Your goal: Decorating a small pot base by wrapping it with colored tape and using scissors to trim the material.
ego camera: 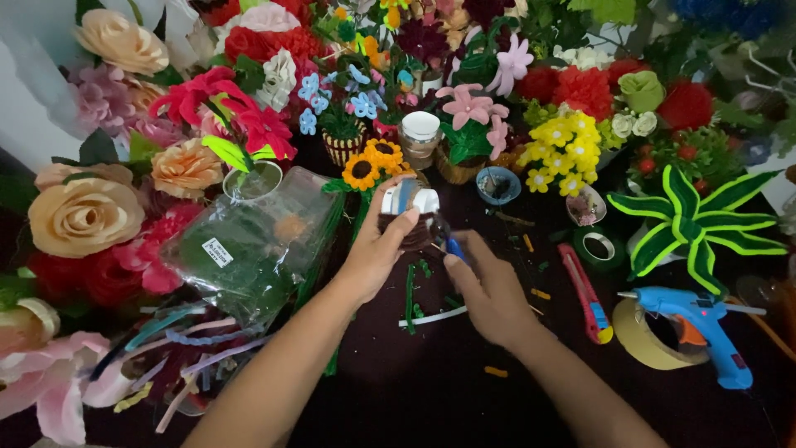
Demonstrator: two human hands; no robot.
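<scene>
My left hand grips a small round piece wrapped in dark brown fuzzy wire, with a white and blue part on top, held over the dark table. My right hand is closed on a small blue-handled tool whose tip meets the brown piece. Green wire stems and a white stem lie on the table just under both hands.
Handmade flowers crowd the back and left: peach roses, sunflowers, yellow blooms. A clear plastic bag lies left. At the right are a utility knife, blue glue gun, tape roll and a green striped plant.
</scene>
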